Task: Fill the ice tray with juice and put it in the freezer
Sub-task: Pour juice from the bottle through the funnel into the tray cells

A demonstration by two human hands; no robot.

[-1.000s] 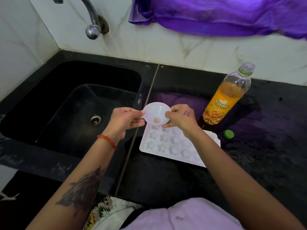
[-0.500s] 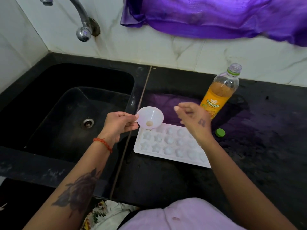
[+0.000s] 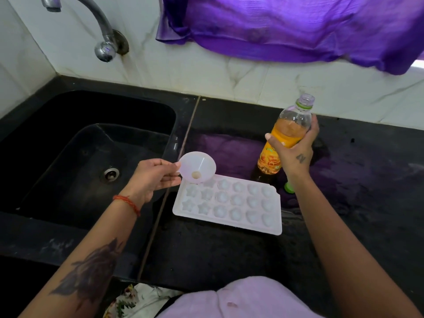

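The right hand (image 3: 296, 148), empty a moment ago, now grips the uncapped clear plastic bottle of orange juice (image 3: 286, 136) on the black stone bench (image 3: 229, 255); the left hand (image 3: 156, 177) pinches a small white plastic funnel (image 3: 197, 166) above the white moulded ice tray (image 3: 229, 204) lying flat beside the sink

Green cap (image 3: 289, 188): mostly hidden beneath my right hand's (image 3: 294, 149) wrist. Bottle (image 3: 289, 128) label: partly covered by my fingers, unreadable.

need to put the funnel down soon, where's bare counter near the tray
Bare black counter lies between the ice tray and the person's body, and right of the tray toward the frame edge. Behind the tray is crowded: juice bottle in the right hand, green cap.
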